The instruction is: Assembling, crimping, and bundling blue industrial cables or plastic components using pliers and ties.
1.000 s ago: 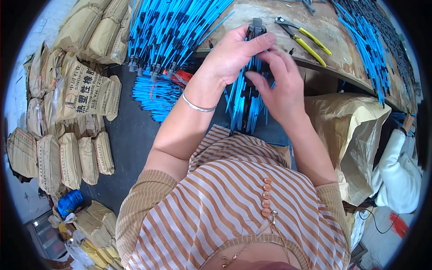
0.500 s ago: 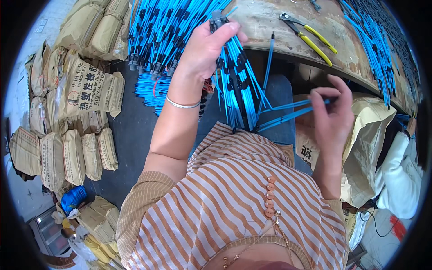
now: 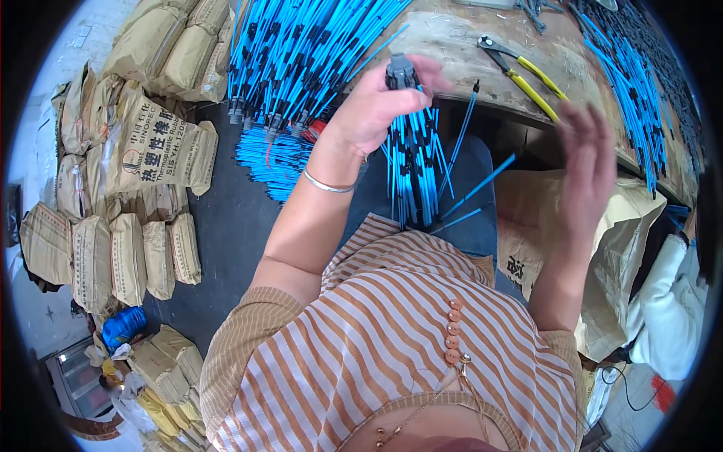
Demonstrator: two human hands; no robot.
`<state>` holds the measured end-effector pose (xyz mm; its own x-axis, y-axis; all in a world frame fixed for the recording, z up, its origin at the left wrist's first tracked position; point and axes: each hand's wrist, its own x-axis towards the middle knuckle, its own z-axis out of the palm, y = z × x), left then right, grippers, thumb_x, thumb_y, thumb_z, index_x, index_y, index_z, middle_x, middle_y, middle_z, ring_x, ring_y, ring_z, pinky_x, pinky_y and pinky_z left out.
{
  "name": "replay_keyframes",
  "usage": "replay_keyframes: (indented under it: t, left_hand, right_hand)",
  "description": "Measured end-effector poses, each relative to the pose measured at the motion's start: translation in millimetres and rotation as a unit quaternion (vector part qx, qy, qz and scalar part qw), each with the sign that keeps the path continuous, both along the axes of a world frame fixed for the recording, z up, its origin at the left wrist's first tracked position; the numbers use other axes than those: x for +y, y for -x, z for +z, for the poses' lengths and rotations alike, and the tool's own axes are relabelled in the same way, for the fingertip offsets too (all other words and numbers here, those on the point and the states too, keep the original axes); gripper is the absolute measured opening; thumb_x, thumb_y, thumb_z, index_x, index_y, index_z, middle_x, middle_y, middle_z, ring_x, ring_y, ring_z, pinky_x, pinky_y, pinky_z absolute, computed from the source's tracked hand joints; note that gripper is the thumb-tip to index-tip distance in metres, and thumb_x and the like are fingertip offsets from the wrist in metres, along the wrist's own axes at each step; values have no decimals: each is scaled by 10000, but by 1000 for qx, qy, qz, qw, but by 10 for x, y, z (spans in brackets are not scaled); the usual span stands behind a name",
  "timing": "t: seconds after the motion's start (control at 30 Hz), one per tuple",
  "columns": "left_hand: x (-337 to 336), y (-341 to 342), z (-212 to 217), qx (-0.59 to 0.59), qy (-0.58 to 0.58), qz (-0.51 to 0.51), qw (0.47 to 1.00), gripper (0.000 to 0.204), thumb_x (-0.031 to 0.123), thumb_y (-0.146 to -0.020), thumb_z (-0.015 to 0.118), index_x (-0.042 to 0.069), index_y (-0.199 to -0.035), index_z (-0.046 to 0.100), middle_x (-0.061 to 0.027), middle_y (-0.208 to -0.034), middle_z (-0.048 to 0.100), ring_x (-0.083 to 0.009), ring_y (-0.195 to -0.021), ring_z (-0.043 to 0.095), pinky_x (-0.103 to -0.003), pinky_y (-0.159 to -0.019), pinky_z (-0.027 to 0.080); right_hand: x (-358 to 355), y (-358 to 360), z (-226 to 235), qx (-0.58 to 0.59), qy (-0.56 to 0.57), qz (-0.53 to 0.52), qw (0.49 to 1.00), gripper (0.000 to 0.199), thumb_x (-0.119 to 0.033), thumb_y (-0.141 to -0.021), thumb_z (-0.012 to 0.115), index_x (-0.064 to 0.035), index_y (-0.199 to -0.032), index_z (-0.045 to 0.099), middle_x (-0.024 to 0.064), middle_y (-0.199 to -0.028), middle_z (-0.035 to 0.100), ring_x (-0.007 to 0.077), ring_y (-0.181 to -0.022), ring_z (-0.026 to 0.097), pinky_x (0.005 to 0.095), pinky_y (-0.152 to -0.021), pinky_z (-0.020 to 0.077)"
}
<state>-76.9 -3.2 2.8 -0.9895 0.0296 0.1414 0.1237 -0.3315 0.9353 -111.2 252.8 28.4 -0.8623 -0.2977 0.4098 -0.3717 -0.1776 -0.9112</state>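
Bench (image 3: 444,36) fills the top of the view, wooden, worn. Open brown paper sack (image 3: 636,215) below its right part, mouth wide. Big pile of blue rods (image 3: 301,56) at upper left, grey ends toward the person. Held bundle (image 3: 413,166), blue rods with black sections, sits in front of the person between both arms, over the lap: long axis runs nearly up-down in view, grey end away from the body, tips by the striped shirt.

Left hand (image 3: 380,105) clamped on the bundle's far end, just under the grey part, thumb across. Right hand (image 3: 589,166) well off to the right, raised, blurred; fingers look extended and apart, no rod visible in them. Key relation: bundle lies to the right hand's left, its length crosswise to that gap; left hand is the nearer one, already on it.

Yellow-handled pliers (image 3: 533,84) on the bench, one handle end near the right fingers; contact can't be told. Two loose rods (image 3: 482,184) splay from the bundle's lower end toward the right hand. Smallest: grey end piece (image 3: 401,71), poking out above the left thumb.
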Motion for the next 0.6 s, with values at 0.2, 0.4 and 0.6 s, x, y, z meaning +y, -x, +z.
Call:
replay_keyframes:
  t: [0.2, 0.4, 0.6]
  left_hand:
    - [138, -36, 16, 42, -10, -31, 999, 424, -39, -712, 585, -29, -1132, 526, -196, -964, 649, -248, -810, 606, -299, -761, 483]
    - [245, -54, 98, -12, 61, -36, 997, 455, -60, -726, 584, -26, -1168, 480, -181, -929, 643, -237, -739, 603, -301, -717, 481]
    - [280, -66, 85, -27, 3, 9, 1000, 523, -19, -710, 658, 1, -1179, 427, -103, -800, 636, -168, -647, 575, -254, -635, 464]
  right_hand:
    - [260, 1031, -385, 295, -504, -260, 769, 437, -222, -857, 606, 23, -1207, 518, 157, -1179, 569, 281, -1086, 523, 349, -950, 394]
    - [141, 1271, -670, 317, -547, -122, 765, 451, -245, -849, 619, -33, -1234, 519, 147, -1119, 590, 258, -930, 563, 323, -818, 449]
    - [89, 841, -92, -134, -180, -54, 973, 470, -159, -833, 620, -26, -1269, 504, 117, -1023, 579, 152, -769, 515, 249, -723, 426]
